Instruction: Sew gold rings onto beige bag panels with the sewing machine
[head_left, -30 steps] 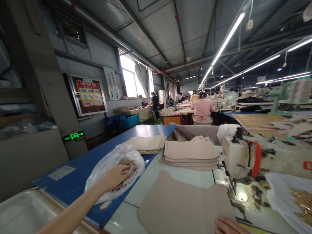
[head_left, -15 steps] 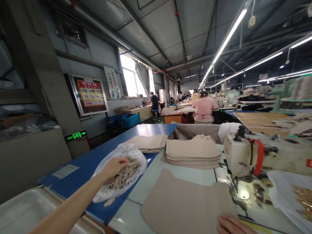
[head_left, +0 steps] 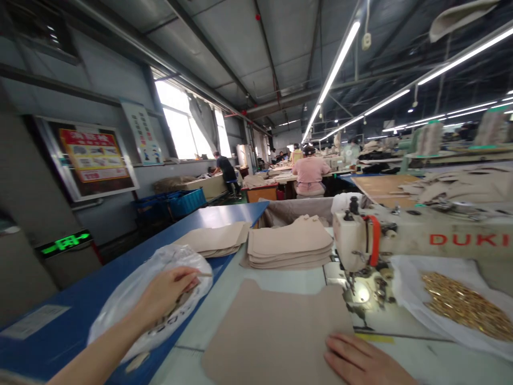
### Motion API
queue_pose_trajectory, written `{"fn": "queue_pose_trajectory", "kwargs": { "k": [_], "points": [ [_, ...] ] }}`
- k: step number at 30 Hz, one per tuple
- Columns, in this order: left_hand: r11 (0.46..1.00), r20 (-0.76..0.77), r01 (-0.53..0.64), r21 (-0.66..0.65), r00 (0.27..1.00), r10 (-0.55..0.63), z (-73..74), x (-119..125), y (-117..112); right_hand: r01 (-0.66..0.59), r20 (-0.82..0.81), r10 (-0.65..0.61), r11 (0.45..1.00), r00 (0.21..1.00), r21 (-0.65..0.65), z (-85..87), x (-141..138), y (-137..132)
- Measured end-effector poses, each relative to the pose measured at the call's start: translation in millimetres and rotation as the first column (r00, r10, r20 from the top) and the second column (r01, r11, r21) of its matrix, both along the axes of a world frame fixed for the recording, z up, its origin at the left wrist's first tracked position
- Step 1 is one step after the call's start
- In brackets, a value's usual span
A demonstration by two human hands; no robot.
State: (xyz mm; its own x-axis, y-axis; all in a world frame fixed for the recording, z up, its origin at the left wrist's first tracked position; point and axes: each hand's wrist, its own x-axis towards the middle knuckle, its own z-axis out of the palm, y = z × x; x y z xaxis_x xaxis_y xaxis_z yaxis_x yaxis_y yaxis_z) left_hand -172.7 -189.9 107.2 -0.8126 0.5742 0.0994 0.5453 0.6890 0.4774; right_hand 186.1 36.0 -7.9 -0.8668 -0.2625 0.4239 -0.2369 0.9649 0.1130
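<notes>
My left hand (head_left: 166, 291) rests at the mouth of a clear plastic bag (head_left: 132, 299) of small beige strips, its fingers pinched on one thin strip (head_left: 202, 275). The bag lies on a blue table (head_left: 80, 299). My right hand (head_left: 358, 361) lies flat, fingers out, on the near right corner of a large beige cut piece (head_left: 276, 331) spread on the pale sewing table. The head of a white sewing machine (head_left: 356, 240) with its lamp lit stands just beyond that piece.
Two stacks of beige cut pieces (head_left: 288, 243) (head_left: 212, 240) lie further back. White plastic holding small gold metal parts (head_left: 460, 305) sits right of the machine. A person in pink (head_left: 308, 174) sits at a far table with their back turned. Blue crates (head_left: 180, 202) stand by the wall.
The view has swung right and down. My left hand has drawn a thin strip out of the bag. More of my right hand shows on the cut piece.
</notes>
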Motion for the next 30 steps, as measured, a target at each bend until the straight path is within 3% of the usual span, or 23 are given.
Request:
{"fn": "queue_pose_trajectory", "kwargs": {
  "k": [2, 4, 6, 7, 9, 10, 11, 13, 18, 21, 26, 30],
  "points": [
    [0.989, 0.207, 0.111, 0.103, 0.970, -0.130, -18.3, 27, 27, 0.046, 0.151, -0.004, 0.960, 0.988, -0.275, 18.8, 5, -4],
    [0.956, 0.414, 0.188, 0.227, 0.870, -0.269, -40.7, 62, 57, 0.163, 0.313, 0.028, 0.809, 0.949, -0.565, 32.9, 8, -4],
    [0.921, 0.556, 0.234, 0.312, 0.741, -0.376, -60.4, 101, 85, 0.292, 0.426, 0.131, 0.550, 0.895, -0.783, 35.9, 7, 0],
    [0.908, 0.618, 0.240, 0.342, 0.671, -0.410, -68.0, 119, 98, 0.350, 0.417, 0.123, 0.364, 0.900, -0.863, 33.0, 5, 3],
    [0.897, 0.712, 0.228, 0.380, 0.547, -0.440, -78.3, 150, 122, 0.294, 0.292, 0.042, -0.052, 0.955, -0.954, 21.2, -2, 8],
    [0.896, 0.745, 0.217, 0.389, 0.498, -0.444, -81.7, 162, 131, 0.245, 0.251, -0.016, -0.164, 0.968, -0.956, 14.3, -5, 11],
    [0.895, 0.768, 0.208, 0.394, 0.461, -0.445, -84.6, 170, 140, 0.215, 0.233, -0.056, -0.225, 0.971, -0.950, 8.0, -8, 13],
    [0.894, 0.789, 0.213, 0.394, 0.419, -0.448, -90.6, 180, 155, 0.185, 0.228, -0.115, -0.299, 0.967, -0.936, -0.2, -10, 18],
    [0.874, 0.793, 0.279, 0.398, 0.374, -0.481, -106.4, 181, 176, 0.169, 0.253, -0.155, -0.416, 0.955, -0.894, -1.2, -3, 28],
    [0.873, 0.815, 0.283, 0.398, 0.327, -0.478, -105.6, 183, 182, 0.158, 0.257, -0.156, -0.466, 0.954, -0.870, -1.6, 1, 34],
    [0.818, 0.781, 0.375, 0.436, 0.294, -0.552, -94.0, 191, 194, 0.166, 0.285, -0.182, -0.485, 0.941, -0.858, 0.6, 0, 41],
    [0.750, 0.700, 0.478, 0.457, 0.327, -0.635, -99.9, 194, 207, 0.200, 0.328, -0.211, -0.467, 0.921, -0.861, 4.1, 0, 45]
  ]
}}
